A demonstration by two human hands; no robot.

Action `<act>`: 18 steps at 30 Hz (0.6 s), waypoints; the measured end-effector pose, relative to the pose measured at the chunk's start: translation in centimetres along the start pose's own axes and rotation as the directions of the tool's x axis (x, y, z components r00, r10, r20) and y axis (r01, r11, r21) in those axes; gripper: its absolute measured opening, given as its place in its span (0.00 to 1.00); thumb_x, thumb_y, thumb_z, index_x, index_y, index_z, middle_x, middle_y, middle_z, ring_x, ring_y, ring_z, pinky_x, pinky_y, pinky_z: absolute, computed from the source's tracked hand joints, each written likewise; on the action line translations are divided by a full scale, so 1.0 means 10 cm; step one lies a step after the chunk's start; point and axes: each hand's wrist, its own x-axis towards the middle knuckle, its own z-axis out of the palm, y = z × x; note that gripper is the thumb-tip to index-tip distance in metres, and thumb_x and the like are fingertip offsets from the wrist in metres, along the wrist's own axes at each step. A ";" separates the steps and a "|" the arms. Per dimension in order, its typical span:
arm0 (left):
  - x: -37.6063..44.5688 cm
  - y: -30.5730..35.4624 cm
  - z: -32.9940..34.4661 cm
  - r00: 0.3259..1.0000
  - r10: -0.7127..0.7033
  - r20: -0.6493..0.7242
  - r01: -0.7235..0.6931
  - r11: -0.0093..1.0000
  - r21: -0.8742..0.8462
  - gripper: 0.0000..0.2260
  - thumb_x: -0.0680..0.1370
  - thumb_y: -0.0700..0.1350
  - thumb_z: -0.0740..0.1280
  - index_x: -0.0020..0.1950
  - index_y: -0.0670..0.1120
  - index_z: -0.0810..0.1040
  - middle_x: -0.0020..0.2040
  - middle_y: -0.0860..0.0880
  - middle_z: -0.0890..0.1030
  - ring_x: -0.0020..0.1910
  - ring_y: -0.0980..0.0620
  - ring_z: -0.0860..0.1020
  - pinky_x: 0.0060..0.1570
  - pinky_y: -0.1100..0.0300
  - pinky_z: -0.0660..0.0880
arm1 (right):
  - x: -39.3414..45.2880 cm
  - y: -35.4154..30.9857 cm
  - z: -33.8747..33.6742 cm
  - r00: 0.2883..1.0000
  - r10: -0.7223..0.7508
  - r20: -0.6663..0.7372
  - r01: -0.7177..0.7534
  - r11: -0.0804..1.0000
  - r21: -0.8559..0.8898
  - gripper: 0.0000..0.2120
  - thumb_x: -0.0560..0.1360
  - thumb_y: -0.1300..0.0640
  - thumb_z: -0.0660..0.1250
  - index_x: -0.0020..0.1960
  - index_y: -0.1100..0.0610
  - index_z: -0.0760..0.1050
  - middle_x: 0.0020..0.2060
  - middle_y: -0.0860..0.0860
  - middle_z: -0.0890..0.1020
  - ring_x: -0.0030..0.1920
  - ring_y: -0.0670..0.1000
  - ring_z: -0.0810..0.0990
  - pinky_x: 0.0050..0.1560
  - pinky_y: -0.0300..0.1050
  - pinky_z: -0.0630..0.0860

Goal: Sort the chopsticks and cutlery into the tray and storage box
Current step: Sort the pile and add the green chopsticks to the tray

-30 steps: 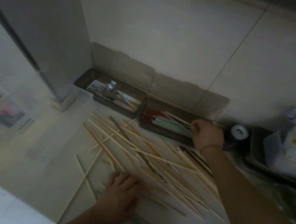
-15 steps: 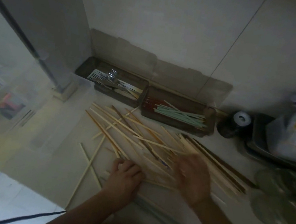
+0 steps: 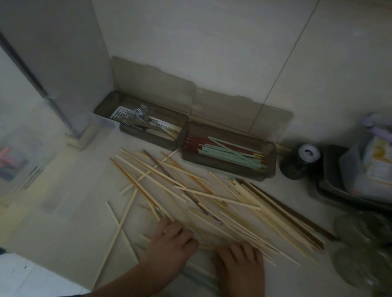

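Both the left hand (image 3: 173,238) and right hand (image 3: 240,259) are resting released on the chopsticks (image 3: 220,201) at lower centre; gathering should be aligning tips before lifting

Both hands lie palm-down side by side on the near edge of a loose pile of wooden chopsticks (image 3: 210,200) spread across the table (image 3: 67,231). The left hand (image 3: 172,245) and the right hand (image 3: 239,263) each rest their fingers (image 3: 169,228) on the sticks. Beyond the fingers, against the wall, sit two open boxes: the storage box (image 3: 227,167) with green and red chopsticks, and left of it the tray (image 3: 141,136) holding metal cutlery (image 3: 140,116).
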 end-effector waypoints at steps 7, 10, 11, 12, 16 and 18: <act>-0.08 -0.02 0.07 0.998 -0.041 -0.057 0.037 0.997 -0.071 0.08 0.72 0.52 0.71 0.50 0.55 0.79 0.46 0.54 0.78 0.47 0.48 0.74 0.59 0.46 0.67 | 0.00 0.09 -0.03 0.995 0.032 0.091 -0.023 0.995 -0.098 0.11 0.68 0.45 0.59 0.36 0.50 0.76 0.37 0.49 0.76 0.43 0.55 0.69 0.41 0.50 0.60; -0.10 -0.03 0.13 0.997 -0.052 -0.060 0.044 0.992 -0.114 0.09 0.72 0.53 0.70 0.52 0.55 0.78 0.48 0.54 0.78 0.51 0.48 0.74 0.60 0.45 0.67 | -0.04 0.22 -0.05 0.991 -0.014 0.135 0.033 0.989 -0.141 0.10 0.67 0.46 0.59 0.35 0.50 0.76 0.38 0.49 0.77 0.43 0.56 0.68 0.40 0.50 0.59; -0.10 -0.04 0.14 0.996 -0.053 -0.066 0.044 0.991 -0.130 0.09 0.73 0.54 0.69 0.52 0.55 0.78 0.48 0.54 0.77 0.52 0.48 0.73 0.61 0.45 0.66 | -0.05 0.28 -0.07 0.990 -0.019 0.143 0.041 0.987 -0.157 0.10 0.66 0.47 0.59 0.36 0.50 0.76 0.39 0.49 0.78 0.44 0.56 0.69 0.40 0.50 0.60; -0.10 -0.05 0.15 0.996 -0.055 -0.073 0.044 0.989 -0.143 0.09 0.73 0.54 0.68 0.52 0.55 0.78 0.49 0.54 0.77 0.52 0.48 0.73 0.61 0.46 0.65 | -0.05 0.35 -0.10 0.991 -0.016 0.135 0.038 0.985 -0.166 0.09 0.67 0.49 0.58 0.36 0.50 0.76 0.40 0.50 0.79 0.44 0.56 0.69 0.40 0.50 0.60; -0.08 -0.05 0.15 0.992 -0.083 -0.097 0.066 0.984 -0.168 0.08 0.73 0.53 0.66 0.50 0.55 0.78 0.47 0.54 0.78 0.51 0.49 0.72 0.61 0.48 0.65 | 0.22 0.69 -0.40 0.997 0.078 -0.006 -0.078 0.990 -0.118 0.04 0.69 0.56 0.58 0.43 0.49 0.70 0.36 0.50 0.79 0.40 0.57 0.73 0.39 0.50 0.63; -0.10 -0.05 0.16 0.992 -0.086 -0.088 0.069 0.982 -0.174 0.08 0.73 0.54 0.65 0.51 0.55 0.78 0.48 0.54 0.78 0.51 0.49 0.73 0.61 0.48 0.64 | 0.57 0.82 -0.58 0.976 0.205 -0.078 -0.207 0.978 -0.022 0.05 0.72 0.57 0.59 0.44 0.51 0.74 0.34 0.52 0.79 0.36 0.58 0.76 0.38 0.49 0.69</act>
